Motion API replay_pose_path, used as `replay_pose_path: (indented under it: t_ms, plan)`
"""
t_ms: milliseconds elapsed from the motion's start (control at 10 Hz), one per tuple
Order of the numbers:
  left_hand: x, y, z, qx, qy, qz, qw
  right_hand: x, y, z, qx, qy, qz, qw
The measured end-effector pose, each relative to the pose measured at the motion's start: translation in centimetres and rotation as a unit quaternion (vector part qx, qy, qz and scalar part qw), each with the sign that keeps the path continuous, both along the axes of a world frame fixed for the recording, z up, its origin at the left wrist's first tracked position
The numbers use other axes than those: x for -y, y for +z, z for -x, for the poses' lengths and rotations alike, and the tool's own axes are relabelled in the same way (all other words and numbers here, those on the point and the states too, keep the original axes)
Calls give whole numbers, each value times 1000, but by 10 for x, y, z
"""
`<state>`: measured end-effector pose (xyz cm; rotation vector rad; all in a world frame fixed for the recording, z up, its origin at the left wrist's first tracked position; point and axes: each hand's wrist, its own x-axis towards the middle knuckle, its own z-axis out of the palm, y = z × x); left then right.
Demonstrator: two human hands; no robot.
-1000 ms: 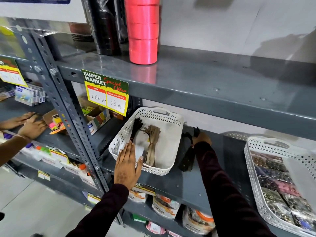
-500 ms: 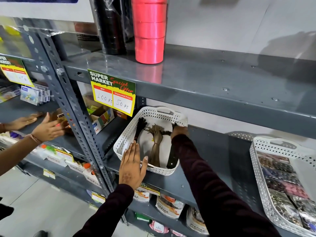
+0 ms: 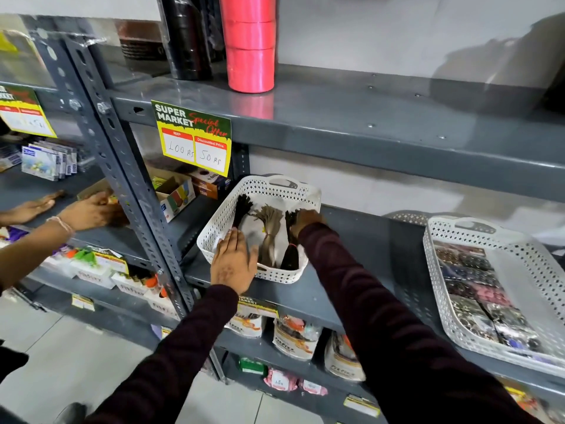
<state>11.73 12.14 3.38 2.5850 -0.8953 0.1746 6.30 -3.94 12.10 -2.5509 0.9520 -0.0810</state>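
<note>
A white perforated basket [image 3: 265, 188] stands on the grey middle shelf [image 3: 360, 270]. Inside it lie a black hair bundle [image 3: 241, 206], a brown hair bundle [image 3: 269, 228] and a dark bundle [image 3: 290, 255] along the right side. My left hand [image 3: 234, 261] rests flat on the basket's front left rim, fingers straight. My right hand [image 3: 305, 223] is inside the basket with its fingers curled on the upper end of the dark bundle.
A second white basket [image 3: 452, 231] with shiny packets sits on the same shelf to the right. Red ribbon rolls [image 3: 250, 56] stand on the shelf above, over a price tag [image 3: 195, 139]. Another person's hands [image 3: 88, 209] reach into the left rack. Pouches [image 3: 293, 335] fill the shelf below.
My right hand carried the dark bundle from the bare shelf right of the basket into the basket and laid it along the right side. My left hand stayed on the rim.
</note>
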Motion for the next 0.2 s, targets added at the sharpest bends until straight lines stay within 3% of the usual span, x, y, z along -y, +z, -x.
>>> replay_pose_path:
  t_ms: [200]
  plan:
    - [27,75,29,5,-47,-34,998,-7,85,72,22,29,22,999]
